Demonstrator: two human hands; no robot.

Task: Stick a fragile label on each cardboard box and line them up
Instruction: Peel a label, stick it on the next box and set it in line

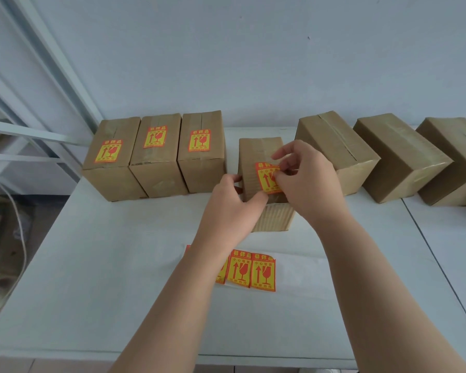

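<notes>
Just the one view for you here: the head cam, up over the near edge of the white table and tipped forward and down. It faces the pale wall at the back, so the cardboard boxes along the far side run right across the frame. It's close in. Your forearms come up from the bottom edge, and your left hand and right hand meet on the middle box and its label near dead centre. Wide lens too, so the metal frame at the left leans hard.
</notes>
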